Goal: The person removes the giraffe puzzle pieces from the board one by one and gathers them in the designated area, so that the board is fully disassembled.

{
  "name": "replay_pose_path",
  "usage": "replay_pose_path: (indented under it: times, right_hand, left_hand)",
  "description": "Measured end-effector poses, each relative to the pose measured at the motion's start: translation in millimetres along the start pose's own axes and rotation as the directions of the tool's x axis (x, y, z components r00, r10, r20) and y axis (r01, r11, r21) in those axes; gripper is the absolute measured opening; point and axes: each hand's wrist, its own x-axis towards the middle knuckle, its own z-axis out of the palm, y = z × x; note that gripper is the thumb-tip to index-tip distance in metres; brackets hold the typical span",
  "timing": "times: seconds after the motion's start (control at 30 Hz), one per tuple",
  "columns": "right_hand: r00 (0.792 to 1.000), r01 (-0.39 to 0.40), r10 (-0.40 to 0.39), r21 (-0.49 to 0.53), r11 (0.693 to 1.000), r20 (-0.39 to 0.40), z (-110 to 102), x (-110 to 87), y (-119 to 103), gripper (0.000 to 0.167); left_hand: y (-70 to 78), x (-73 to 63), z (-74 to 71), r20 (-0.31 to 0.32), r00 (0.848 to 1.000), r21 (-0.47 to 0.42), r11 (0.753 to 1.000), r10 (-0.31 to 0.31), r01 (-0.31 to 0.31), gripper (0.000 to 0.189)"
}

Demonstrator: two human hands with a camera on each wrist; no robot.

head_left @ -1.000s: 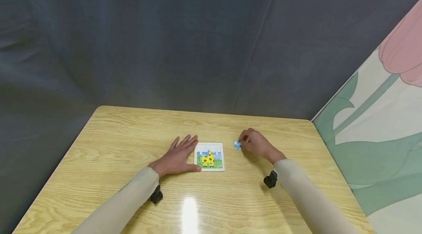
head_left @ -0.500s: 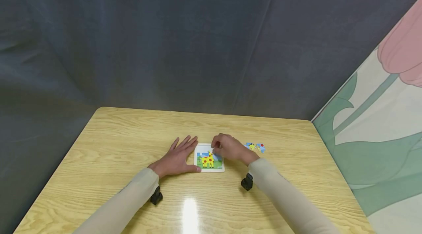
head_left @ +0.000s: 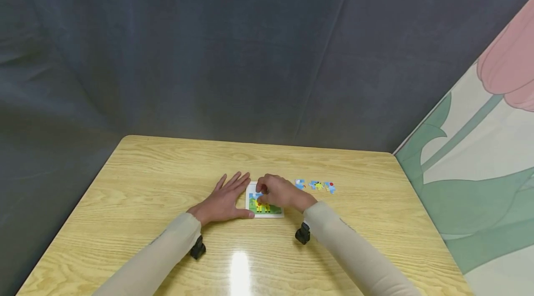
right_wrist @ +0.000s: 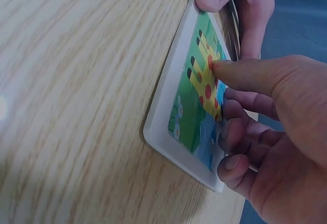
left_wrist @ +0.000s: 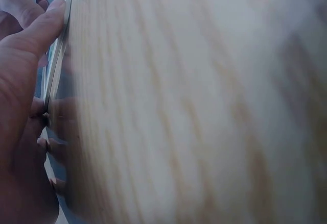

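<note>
A small jigsaw puzzle in a white frame (head_left: 271, 216) lies on the table, with a yellow, red-spotted giraffe (right_wrist: 207, 83) on green ground. My left hand (head_left: 223, 201) is spread flat at its left side, thumb on the frame's lower left corner and fingertips near the upper left one. Over the upper part of the puzzle is my right hand (head_left: 278, 192). Seen from the right wrist, its thumb (right_wrist: 245, 75) touches the giraffe, while the other fingers curl close at the picture's upper side. I cannot tell whether a piece is between them.
Right of the frame, a row of loose puzzle pieces lies on the table: a blue one (head_left: 300, 184), a blue and yellow one (head_left: 318, 185), and one with a red spot (head_left: 330, 187). The wooden table (head_left: 167, 161) ends at a dark curtain (head_left: 250, 55).
My right hand has moved left from the loose pieces to over the puzzle, then further left across its upper part. The pieces it covered now show. My left hand has stayed put.
</note>
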Motion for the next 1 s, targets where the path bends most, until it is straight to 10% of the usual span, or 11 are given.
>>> replay_pose_path:
  times: [1.0]
  right_hand:
    - [0.998,0.002,-0.014,0.224,0.975,0.055,0.5,3.9,-5.6,0.005]
  left_hand:
    - [4.1,-1.2,-2.8,0.003,1.0,-0.021,1.0,-0.004,0.004,0.106]
